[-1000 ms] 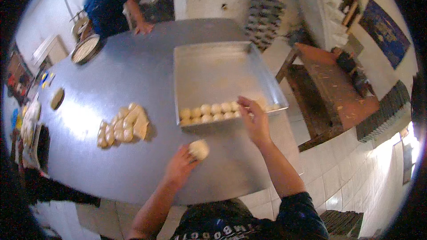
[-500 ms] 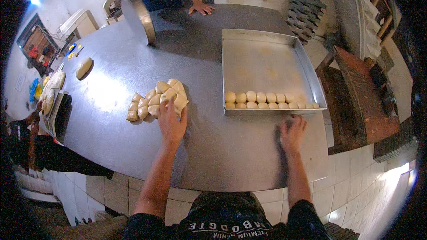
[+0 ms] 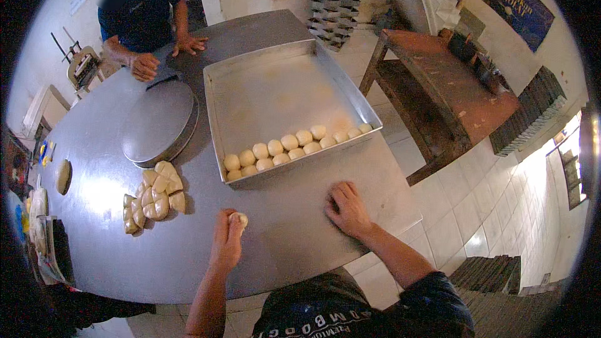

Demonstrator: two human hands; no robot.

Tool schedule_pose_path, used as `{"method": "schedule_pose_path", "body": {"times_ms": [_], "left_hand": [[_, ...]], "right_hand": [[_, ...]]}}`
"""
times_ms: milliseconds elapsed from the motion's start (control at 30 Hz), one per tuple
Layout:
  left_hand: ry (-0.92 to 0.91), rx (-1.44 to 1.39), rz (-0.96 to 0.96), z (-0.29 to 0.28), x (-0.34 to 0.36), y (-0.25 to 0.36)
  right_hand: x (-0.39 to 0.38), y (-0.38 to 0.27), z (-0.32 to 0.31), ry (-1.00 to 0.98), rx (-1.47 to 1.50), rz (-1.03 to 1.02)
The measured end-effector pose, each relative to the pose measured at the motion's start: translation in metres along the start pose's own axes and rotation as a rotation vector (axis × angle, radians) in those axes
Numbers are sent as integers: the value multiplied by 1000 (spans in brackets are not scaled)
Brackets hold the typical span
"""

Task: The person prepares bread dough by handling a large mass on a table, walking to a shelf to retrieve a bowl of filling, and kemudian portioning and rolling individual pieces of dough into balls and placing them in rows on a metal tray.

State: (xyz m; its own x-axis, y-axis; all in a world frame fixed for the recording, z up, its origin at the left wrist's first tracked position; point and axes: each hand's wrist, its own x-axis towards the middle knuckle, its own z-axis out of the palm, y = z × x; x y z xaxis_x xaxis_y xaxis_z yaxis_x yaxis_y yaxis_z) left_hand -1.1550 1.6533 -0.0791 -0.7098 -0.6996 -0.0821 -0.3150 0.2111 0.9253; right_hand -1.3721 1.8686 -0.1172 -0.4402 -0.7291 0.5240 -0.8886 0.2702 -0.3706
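Note:
My left hand [image 3: 225, 243] is closed around a small pale piece of dough [image 3: 241, 219], which peeks out beside the thumb above the metal table [image 3: 282, 256]. To the right, my right hand [image 3: 349, 211] rests palm down on the tabletop with its fingers curled; whatever is under them is hidden. A cluster of cut dough pieces [image 3: 154, 198] lies left of my left hand. Beyond my hands stands a large square metal tray [image 3: 269, 100], with two rows of round dough balls [image 3: 289, 143] along its near side.
A round metal disc [image 3: 159, 122] lies behind the cut dough, near a co-worker's hands [image 3: 145, 67]. One oblong dough piece [image 3: 63, 176] sits at the far left, close to a scale [image 3: 53, 244]. A brown wooden table [image 3: 438, 69] stands to the right.
My left hand has come away from the dough cluster with one piece in it. The round disc, upright before, now lies flat on the table. The view has turned to the right.

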Motion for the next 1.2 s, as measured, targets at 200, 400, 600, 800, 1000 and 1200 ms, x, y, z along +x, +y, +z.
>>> {"method": "schedule_pose_path", "body": {"times_ms": [200,400,600,800,1000,1200], "left_hand": [[-35,-317,-200,21,3,8],[271,-324,-254,-19,-11,-37],[-34,-531,-145,19,-3,0],[-89,-607,-154,17,-6,13],[-482,-244,-173,7,-22,26],[562,684,237,-78,17,-52]], "right_hand": [[18,57,-17,-43,-265,296],[9,64,-64,-135,103,451],[145,89,-60,306,311,462],[131,-3,-33,74,361,374],[15,-79,-8,-444,656,411],[-9,-30,-20,-337,-345,156]]}}
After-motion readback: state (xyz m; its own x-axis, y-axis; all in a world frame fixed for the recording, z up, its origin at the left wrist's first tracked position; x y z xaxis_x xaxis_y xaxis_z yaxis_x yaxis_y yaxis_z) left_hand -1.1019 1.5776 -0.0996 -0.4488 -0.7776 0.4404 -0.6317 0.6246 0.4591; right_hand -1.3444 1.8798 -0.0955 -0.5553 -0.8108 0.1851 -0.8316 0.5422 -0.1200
